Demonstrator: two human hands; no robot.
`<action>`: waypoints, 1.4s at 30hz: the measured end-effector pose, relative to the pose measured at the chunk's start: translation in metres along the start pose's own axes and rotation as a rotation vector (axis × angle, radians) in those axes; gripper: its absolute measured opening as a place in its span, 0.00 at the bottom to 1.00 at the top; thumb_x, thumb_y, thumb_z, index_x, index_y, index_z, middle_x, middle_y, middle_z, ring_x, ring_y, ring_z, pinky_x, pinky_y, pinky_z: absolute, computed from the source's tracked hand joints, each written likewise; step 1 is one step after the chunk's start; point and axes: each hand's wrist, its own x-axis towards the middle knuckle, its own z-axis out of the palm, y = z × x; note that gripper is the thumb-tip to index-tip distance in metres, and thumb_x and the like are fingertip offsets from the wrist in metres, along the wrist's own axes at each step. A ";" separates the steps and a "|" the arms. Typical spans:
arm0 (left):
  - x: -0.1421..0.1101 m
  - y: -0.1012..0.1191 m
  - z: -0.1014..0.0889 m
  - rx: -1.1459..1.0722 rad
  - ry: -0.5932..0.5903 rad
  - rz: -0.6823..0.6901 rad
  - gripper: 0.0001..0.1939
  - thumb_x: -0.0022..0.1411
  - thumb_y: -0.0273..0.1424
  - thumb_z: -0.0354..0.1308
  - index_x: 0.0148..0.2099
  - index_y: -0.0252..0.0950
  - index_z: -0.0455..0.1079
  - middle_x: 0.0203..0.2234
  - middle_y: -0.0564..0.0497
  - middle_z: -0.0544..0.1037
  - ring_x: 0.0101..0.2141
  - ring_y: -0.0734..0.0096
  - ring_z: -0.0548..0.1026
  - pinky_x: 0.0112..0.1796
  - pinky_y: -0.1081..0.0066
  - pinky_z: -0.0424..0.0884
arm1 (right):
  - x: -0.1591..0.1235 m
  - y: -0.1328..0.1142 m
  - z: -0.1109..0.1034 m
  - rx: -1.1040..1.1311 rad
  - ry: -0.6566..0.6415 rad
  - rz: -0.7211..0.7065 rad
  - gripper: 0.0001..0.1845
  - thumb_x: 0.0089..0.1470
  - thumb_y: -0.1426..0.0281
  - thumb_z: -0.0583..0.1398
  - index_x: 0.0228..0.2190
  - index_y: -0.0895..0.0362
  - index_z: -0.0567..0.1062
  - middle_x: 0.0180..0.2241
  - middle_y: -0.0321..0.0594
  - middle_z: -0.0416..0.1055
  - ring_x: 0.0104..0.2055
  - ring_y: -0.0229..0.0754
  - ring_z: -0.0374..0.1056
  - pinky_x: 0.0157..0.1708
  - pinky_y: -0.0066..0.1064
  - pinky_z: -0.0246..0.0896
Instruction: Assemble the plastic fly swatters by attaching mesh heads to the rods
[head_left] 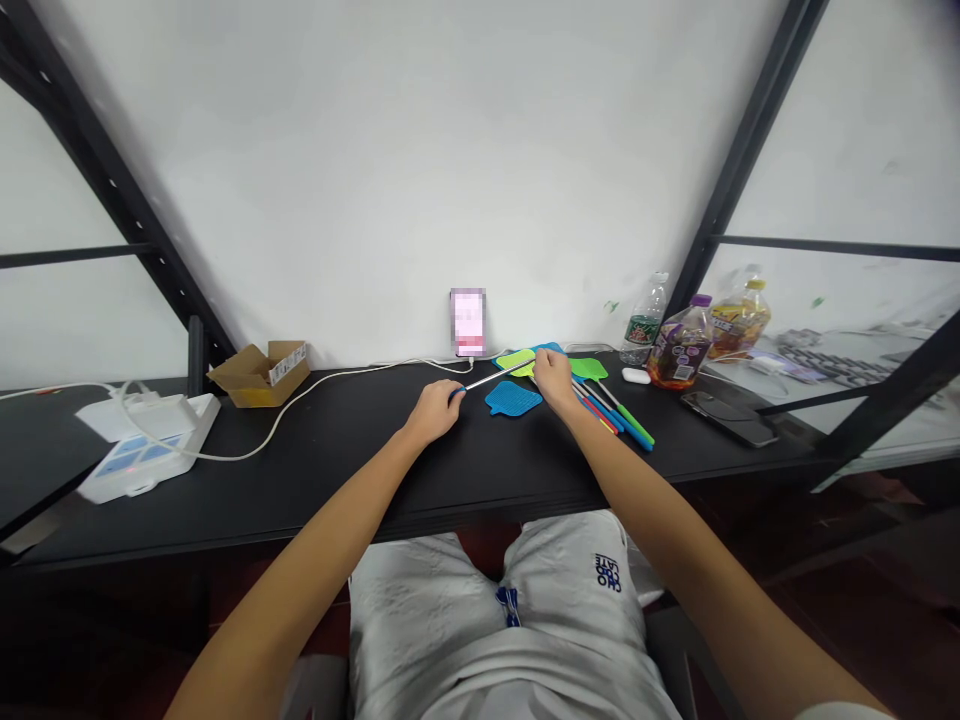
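Note:
My left hand (436, 411) is closed around the blue handle end of a fly swatter with a thin metal rod (497, 377). The rod slants up to the right, and its far end is in my closed right hand (553, 377). Which head belongs to this rod is partly hidden by that hand. A blue swatter head (513, 399) lies on the table below the rod. Around my right hand are a yellow-green head (516, 362), a green head (588, 369) and several swatter handles (630, 424) in blue, red and green.
On the black table (345, 470), a phone (469, 322) leans against the wall with a white cable. To the left are an open cardboard box (259, 375) and a white power strip (150, 455). Several bottles (679, 345), a white case (636, 376) and a dark phone (729, 418) lie right.

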 end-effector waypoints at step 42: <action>-0.001 0.002 -0.001 -0.111 0.018 0.015 0.12 0.67 0.33 0.51 0.46 0.36 0.74 0.39 0.47 0.79 0.41 0.63 0.75 0.46 0.65 0.70 | -0.012 -0.013 0.001 0.001 -0.183 -0.026 0.18 0.58 0.65 0.47 0.17 0.52 0.52 0.17 0.32 0.48 0.23 0.37 0.48 0.24 0.31 0.42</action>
